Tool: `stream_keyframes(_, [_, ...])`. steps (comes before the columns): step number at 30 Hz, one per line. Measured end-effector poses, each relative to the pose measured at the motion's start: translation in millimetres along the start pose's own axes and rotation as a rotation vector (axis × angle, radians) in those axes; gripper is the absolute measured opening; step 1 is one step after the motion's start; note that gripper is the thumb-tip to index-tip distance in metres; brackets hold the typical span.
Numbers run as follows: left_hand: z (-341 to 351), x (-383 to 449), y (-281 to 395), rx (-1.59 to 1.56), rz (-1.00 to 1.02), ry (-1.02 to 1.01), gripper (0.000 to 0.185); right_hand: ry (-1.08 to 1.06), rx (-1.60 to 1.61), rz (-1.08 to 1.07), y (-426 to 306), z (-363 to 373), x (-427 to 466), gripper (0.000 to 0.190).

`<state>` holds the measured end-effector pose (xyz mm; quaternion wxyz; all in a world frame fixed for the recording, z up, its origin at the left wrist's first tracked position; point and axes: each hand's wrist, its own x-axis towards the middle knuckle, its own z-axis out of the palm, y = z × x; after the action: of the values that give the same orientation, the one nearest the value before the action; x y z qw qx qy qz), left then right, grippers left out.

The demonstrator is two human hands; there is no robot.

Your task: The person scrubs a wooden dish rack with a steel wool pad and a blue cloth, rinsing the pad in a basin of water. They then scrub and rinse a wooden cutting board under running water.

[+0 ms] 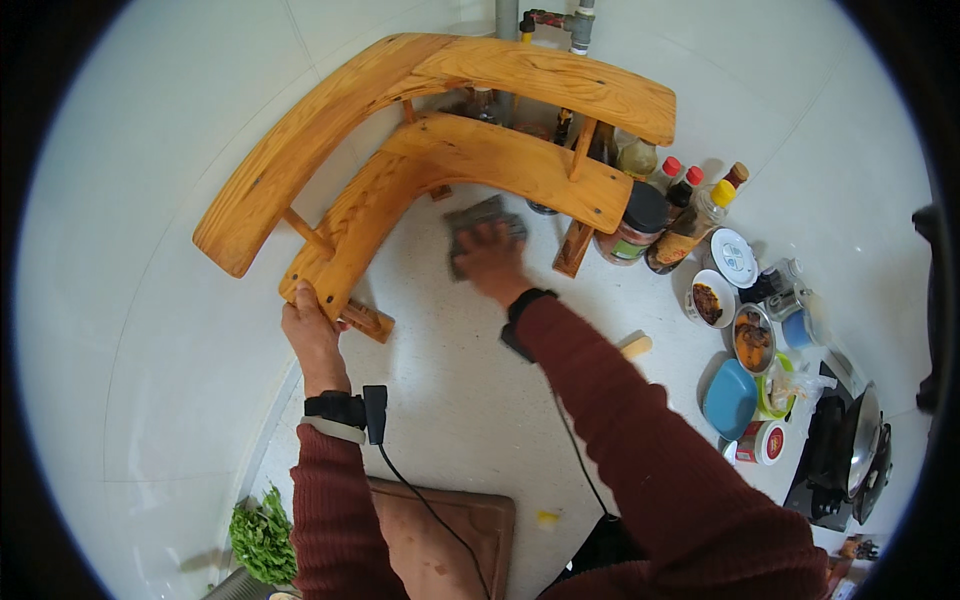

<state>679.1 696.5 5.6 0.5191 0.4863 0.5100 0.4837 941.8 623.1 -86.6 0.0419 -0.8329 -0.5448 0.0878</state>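
My left hand (315,341) grips the near left end of a two-tier wooden corner shelf (375,202), its thumb on top of the lower board. The shelf stands in the corner on short wooden feet, one of them (369,321) beside that hand. Under my right hand (491,262) a dark grey cloth (465,217) lies pressed on the white speckled countertop (457,390), inside the shelf's curve. Both hand and cloth look slightly blurred. Black bands with cables circle both wrists.
Sauce bottles (694,221) and a black-lidded jar (637,225) crowd the shelf's right end. Food bowls (752,337) and a blue dish (730,399) line the right side, near a stove with a pan (862,442). A brown cutting board (502,532) and leafy greens (261,532) lie nearest me.
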Motion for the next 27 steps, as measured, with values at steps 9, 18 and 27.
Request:
stream_keyframes(9, [6,-15,10,-0.048,-0.04,-0.005,0.044,0.041,0.105,-0.019,-7,18,45,0.06])
stream_keyframes(18, [3,-11,6,0.023,-0.056,0.008,0.049,0.153,0.175,-0.136,-87,27,86,0.054])
stream_keyframes(27, [8,-9,11,0.074,-0.05,0.017,0.044,-0.022,0.21,-0.544,-129,41,32,0.046])
